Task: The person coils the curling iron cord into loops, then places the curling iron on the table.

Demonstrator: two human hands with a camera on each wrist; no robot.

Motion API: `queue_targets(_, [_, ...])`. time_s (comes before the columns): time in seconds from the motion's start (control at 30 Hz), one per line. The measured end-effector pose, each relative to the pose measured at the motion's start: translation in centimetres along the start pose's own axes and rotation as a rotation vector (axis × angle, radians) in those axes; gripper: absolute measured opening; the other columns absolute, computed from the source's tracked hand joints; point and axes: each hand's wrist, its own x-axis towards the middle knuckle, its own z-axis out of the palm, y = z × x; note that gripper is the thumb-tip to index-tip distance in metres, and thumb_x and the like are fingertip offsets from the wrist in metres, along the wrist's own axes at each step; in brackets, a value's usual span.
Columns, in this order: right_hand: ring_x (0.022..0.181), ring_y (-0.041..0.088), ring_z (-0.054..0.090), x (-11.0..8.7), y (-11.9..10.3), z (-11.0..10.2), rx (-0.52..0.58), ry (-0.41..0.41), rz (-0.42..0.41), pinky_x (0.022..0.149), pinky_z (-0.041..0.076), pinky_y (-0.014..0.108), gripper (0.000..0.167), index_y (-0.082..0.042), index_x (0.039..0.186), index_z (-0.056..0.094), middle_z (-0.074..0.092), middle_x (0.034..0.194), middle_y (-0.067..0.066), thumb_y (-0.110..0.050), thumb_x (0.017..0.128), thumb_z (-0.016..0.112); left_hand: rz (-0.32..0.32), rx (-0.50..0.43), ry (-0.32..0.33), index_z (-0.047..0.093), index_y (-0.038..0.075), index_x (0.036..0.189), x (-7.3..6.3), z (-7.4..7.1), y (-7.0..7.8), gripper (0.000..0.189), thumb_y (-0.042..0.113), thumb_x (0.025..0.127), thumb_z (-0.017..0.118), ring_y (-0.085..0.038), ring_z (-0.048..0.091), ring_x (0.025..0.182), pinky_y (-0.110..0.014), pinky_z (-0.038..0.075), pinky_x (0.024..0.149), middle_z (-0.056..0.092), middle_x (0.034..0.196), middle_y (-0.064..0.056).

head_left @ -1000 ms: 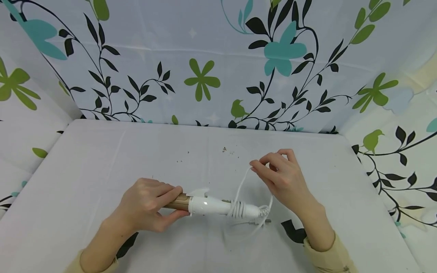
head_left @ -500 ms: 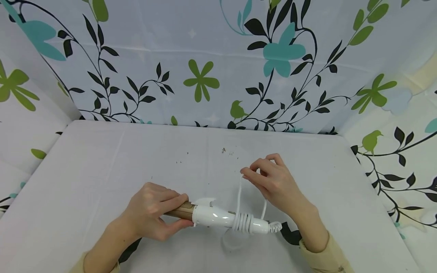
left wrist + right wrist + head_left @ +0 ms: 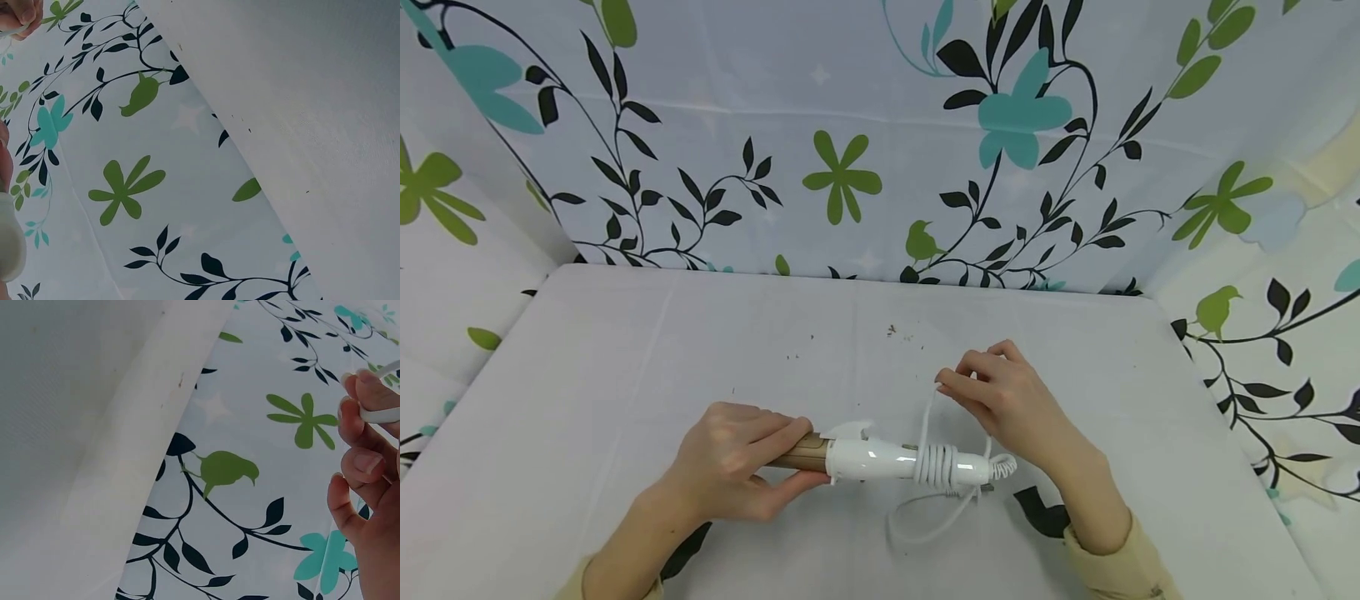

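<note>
A curling iron [image 3: 871, 460] with a white handle and a gold-brown barrel is held sideways over the table in the head view. My left hand [image 3: 737, 458] grips its barrel between thumb and fingers. Several turns of white power cord [image 3: 936, 467] wrap the handle. My right hand [image 3: 1006, 404] pinches the cord beyond the handle; in the right wrist view the cord runs between thumb and fingers [image 3: 369, 394]. A loose loop of cord hangs below the handle, and the plug [image 3: 987, 488] shows partly under it. At the left wrist view's edge, a white rounded part [image 3: 11, 240] shows.
The white table [image 3: 700, 333] carries small brown crumbs [image 3: 892, 331] beyond the hands. A patterned curtain [image 3: 715, 100] with leaves and flowers rises behind and at both sides. Black patches [image 3: 1042, 512] lie near each forearm.
The right hand has moved left and down, pulling the cord; more tidy turns show round the handle. The curling iron dipped, then rose slightly, and the loose loop now hangs lower in sight.
</note>
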Motion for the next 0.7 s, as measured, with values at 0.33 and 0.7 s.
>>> queue_targets(0.33, [0.067, 0.012, 0.054, -0.1, 0.0, 0.2, 0.026, -0.001, 0.064, 0.073, 0.048, 0.033, 0.038, -0.009, 0.096, 0.076, 0.061, 0.072, -0.004, -0.035, 0.105, 0.05, -0.067, 0.058, 0.04, 0.07, 0.006, 0.08, 0.1, 0.2, 0.0, 0.04, 0.044, 0.094, 0.065, -0.006, 0.056, 0.046, -0.02, 0.045, 0.044, 0.065, 0.064, 0.005])
queue_targets(0.7, [0.065, 0.008, 0.052, -0.1, -0.5, 1.2, 0.162, -0.044, 0.006, 0.069, 0.047, 0.029, 0.013, -0.006, 0.099, 0.076, 0.06, 0.074, -0.004, -0.017, 0.095, 0.07, -0.08, -0.022, 0.071, 0.069, 0.007, 0.082, 0.3, 0.6, 0.2, 0.038, 0.043, 0.093, 0.068, -0.004, 0.057, 0.047, -0.018, 0.045, 0.045, 0.066, 0.064, 0.005])
